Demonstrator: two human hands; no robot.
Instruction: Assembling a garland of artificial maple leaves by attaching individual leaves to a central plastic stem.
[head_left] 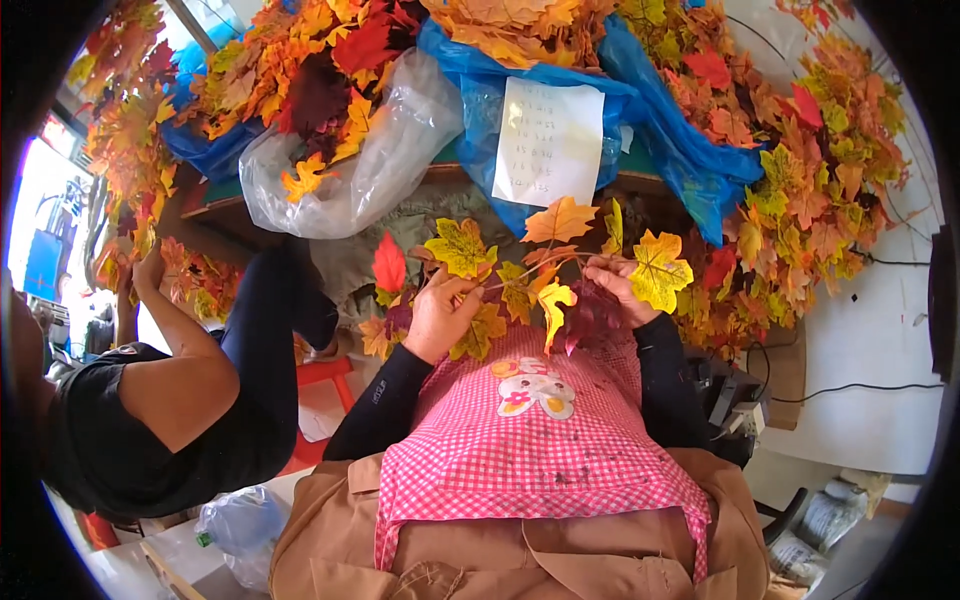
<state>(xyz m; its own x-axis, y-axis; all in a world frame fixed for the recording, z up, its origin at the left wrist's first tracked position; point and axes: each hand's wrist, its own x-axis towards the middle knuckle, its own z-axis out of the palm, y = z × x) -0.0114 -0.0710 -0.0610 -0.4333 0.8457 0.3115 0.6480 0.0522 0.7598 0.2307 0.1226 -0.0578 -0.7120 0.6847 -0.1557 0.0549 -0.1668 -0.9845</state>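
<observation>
An artificial maple-leaf garland (pixel 558 222) with orange, yellow, green and dark red leaves stretches between my hands above my lap. My left hand (pixel 445 312) is closed, thumb and fingers pinching its thin stem. On the other side, my right hand (pixel 622 288) has its fingers closed round the stem, right beside a yellow leaf (pixel 661 272). A red leaf (pixel 389 262) sticks up left of my left hand, and more leaves hang below it. Dark red leaves (pixel 594 316) droop between the hands over my pink checked apron (pixel 540 455).
Ahead stands a table with blue plastic bags (pixel 690 140), a clear bag (pixel 350 200) and heaped loose leaves. A handwritten paper (pixel 549 140) hangs at its front. Garlands hang at right (pixel 800 190). A co-worker (pixel 170 390) sits close on my left, near a red stool (pixel 325 375).
</observation>
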